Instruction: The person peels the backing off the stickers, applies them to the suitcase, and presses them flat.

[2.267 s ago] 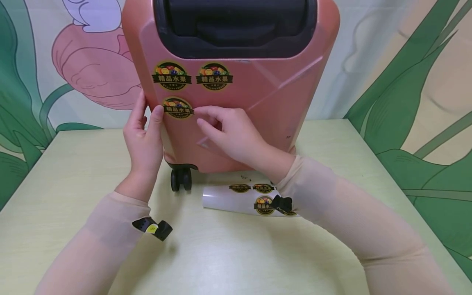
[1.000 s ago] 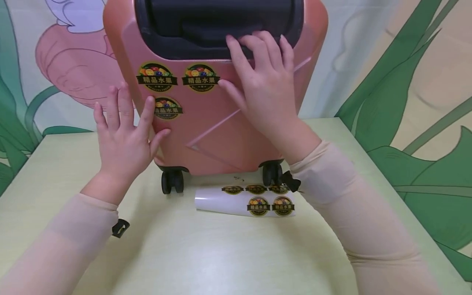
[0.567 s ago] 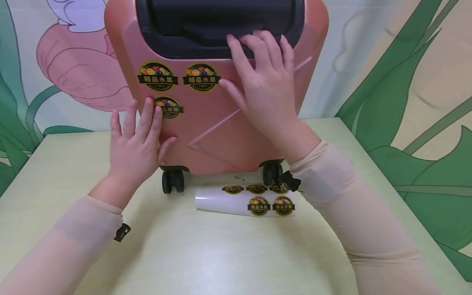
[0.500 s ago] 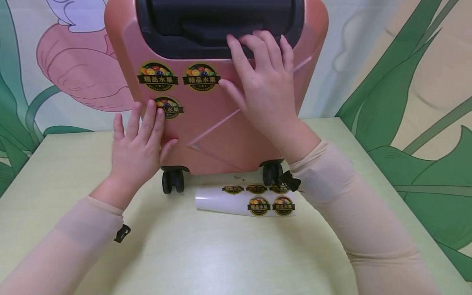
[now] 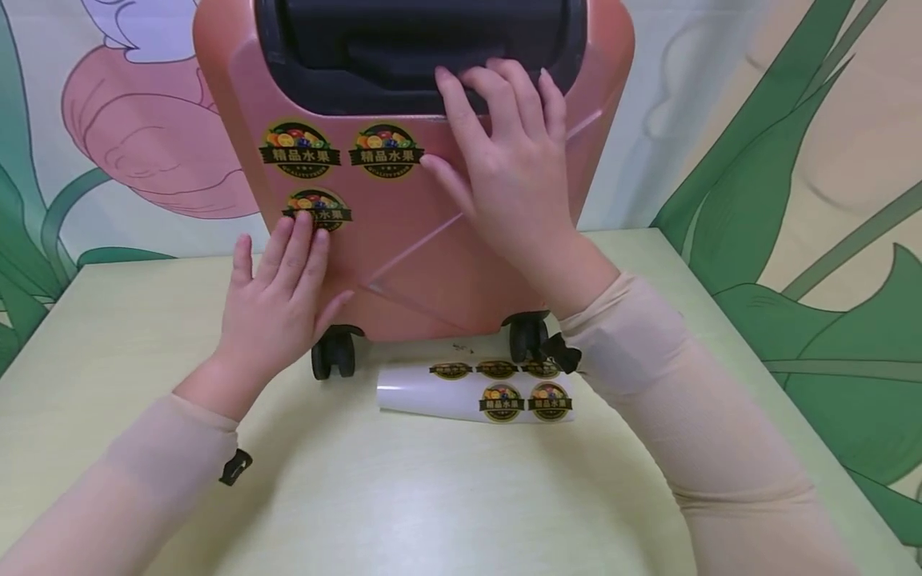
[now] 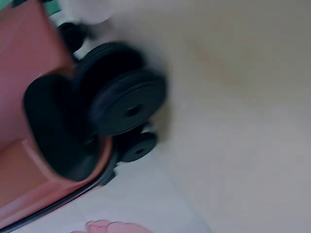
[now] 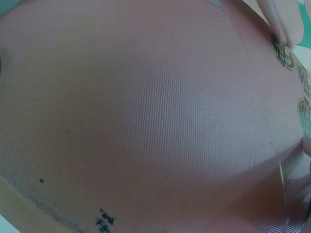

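A pink suitcase with a black recessed handle panel stands on the table. Two round fruit stickers, a left one and a right one, sit side by side below the panel. Under the left one is a third sticker, partly covered by the fingertips of my left hand, which press on it with fingers extended. My right hand rests on the suitcase, fingers bent over the panel's lower edge, thumb beside the right sticker. In the right wrist view, left fingers touch a sticker.
A curled white sticker sheet with several fruit stickers lies on the pale table, just in front of the suitcase. Black wheels support the suitcase. A painted backdrop hangs behind.
My right hand went from beside the third sticker to the handle panel. My left hand left the suitcase's side edge, and its fingers slid rightward and down across the third sticker.
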The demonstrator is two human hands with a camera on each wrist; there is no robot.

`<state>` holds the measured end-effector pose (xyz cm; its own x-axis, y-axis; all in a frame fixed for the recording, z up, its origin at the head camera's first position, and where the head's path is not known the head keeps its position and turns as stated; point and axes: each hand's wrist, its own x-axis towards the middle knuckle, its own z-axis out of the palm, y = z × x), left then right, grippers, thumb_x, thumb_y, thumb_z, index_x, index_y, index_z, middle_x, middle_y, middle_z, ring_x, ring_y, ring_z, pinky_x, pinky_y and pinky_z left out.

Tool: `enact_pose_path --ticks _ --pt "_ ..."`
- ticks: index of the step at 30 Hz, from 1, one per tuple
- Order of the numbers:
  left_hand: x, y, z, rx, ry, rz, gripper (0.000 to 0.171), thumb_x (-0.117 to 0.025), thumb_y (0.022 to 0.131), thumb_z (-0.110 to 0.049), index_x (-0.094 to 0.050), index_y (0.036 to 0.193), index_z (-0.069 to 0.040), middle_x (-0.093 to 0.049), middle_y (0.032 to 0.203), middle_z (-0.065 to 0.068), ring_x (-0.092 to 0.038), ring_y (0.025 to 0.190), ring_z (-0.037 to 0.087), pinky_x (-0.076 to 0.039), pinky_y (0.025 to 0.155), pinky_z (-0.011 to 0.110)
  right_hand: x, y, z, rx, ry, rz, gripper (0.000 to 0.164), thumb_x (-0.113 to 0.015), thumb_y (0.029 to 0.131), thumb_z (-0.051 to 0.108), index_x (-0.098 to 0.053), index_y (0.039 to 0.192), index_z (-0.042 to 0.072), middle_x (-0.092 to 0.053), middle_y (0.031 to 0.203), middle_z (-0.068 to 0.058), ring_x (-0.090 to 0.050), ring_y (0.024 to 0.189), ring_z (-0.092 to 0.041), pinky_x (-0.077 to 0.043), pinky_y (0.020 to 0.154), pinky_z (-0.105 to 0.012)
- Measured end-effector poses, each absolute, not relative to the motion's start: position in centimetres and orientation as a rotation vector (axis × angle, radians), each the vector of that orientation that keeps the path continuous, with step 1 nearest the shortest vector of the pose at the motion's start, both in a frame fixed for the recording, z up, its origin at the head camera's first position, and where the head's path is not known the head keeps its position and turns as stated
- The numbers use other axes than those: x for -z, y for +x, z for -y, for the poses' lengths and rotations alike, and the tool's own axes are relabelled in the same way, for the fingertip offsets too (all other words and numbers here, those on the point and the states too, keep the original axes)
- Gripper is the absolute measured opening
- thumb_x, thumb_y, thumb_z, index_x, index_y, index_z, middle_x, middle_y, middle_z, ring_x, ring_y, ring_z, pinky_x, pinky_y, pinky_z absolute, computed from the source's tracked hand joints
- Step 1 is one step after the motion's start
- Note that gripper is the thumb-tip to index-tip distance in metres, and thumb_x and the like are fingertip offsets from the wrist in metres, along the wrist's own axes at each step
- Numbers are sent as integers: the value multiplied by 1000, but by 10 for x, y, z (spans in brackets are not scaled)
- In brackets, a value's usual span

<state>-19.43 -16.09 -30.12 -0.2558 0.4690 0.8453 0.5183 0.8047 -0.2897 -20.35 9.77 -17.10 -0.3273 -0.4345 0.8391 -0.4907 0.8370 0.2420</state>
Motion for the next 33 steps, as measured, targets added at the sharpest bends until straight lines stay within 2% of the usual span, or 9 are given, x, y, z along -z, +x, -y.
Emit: enact_pose_path --ticks 6,14,24,33 --pt "287 -196 156 123 -630 1993 70 -38 96 -47 -12 151 -12 -6 156 4 -6 142 21 -5 109 52 172 -203 -98 -59 679 1967 57 -34 97 47 -48 136 8 -47 128 -16 -33 126 -31 -11 109 -47" --pt "297 -197 148 71 -636 1943 65 -36 98 -45 -26 146 -4 -13 155 6 -13 141 21 -9 110 48 172 -202 -99 -53 679 1954 56 -34 97 47 -48 135 8 -48 127 -16 -34 125 -31 -12 109 -47" --pt "303 -197 148 53 -670 1968 65 -35 98 -46 -25 147 -3 -11 155 7 -11 141 22 -7 110 48 172 -204 -100 -56 678 1941 56 -35 97 47 -49 135 8 -48 126 -16 -35 125 -31 -12 109 -47" --pt "322 -191 150 -10 -801 1971 59 -31 100 -43 -35 143 -3 -26 151 10 -24 138 25 -21 104 54 173 -205 -98 -60 679 1923 55 -36 98 46 -50 134 8 -49 125 -15 -36 124 -30 -13 109 -47"
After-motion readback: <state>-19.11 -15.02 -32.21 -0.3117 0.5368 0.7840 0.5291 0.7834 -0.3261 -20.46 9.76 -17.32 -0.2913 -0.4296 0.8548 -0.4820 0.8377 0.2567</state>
